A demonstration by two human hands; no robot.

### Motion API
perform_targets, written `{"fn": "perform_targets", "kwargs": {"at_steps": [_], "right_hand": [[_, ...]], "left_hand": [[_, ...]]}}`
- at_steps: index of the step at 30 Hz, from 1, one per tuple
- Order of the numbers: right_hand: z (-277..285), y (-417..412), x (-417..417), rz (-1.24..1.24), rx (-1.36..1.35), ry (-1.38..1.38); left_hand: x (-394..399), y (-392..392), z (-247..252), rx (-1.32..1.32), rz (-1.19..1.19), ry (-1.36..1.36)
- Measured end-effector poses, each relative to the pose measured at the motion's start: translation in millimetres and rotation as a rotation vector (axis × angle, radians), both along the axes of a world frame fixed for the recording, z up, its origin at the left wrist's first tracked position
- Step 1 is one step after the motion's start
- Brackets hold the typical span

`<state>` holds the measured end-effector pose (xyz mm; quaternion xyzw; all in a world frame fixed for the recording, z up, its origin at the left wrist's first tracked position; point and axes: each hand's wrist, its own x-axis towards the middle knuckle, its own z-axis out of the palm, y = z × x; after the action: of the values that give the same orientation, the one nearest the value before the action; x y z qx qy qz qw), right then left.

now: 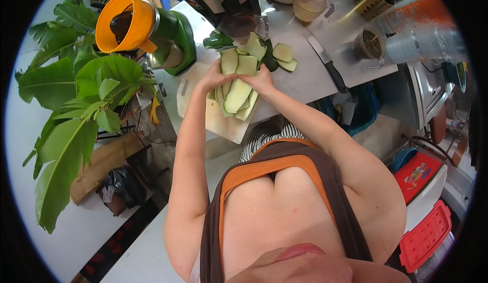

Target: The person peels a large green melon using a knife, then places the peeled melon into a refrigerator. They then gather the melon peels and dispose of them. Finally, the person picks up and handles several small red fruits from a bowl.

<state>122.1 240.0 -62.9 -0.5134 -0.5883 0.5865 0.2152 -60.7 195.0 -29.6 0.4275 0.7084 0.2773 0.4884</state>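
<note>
Flat, pale green slices with darker green edges, probably zucchini, lie in an overlapping pile on a light cutting board. My left hand grips the pile from its left side, and my right hand from its right; the thumbs meet on top. Beyond my hands are more slices and dark green peel or end pieces. Two loose slices rest on the metal table to the right. The undersides of the pile and some fingertips are hidden.
A black-handled knife lies on the metal table at right. Behind stand an orange-topped citrus juicer, a juice extractor and a clear measuring jug. Stacked plastic cups lie at far right; a leafy plant is at left.
</note>
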Motion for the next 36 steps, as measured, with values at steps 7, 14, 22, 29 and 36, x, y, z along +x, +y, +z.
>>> {"fn": "perform_targets", "kwargs": {"at_steps": [7,14,22,29,36], "right_hand": [[27.6,-4.1,37.3,-0.015,-0.228,0.505],[60.5,-11.8,133.5,-0.015,-0.030,0.467],[68.8,-14.8,367.7,-0.433,0.003,0.366],[-44.0,-6.2,518.1,-0.634,-0.277,0.146],[-90.7,-36.2,531.9,-0.050,-0.552,-0.415]], "left_hand": [[53.7,-14.0,72.4,-0.087,0.093,0.062],[160.4,-16.3,119.4,0.113,0.050,-0.016],[370.2,49.6,87.0,0.152,-0.323,-0.096],[507.5,110.8,-23.1,0.088,-0.652,0.450],[414.1,75.1,28.1,-0.139,-0.668,-0.130]]}}
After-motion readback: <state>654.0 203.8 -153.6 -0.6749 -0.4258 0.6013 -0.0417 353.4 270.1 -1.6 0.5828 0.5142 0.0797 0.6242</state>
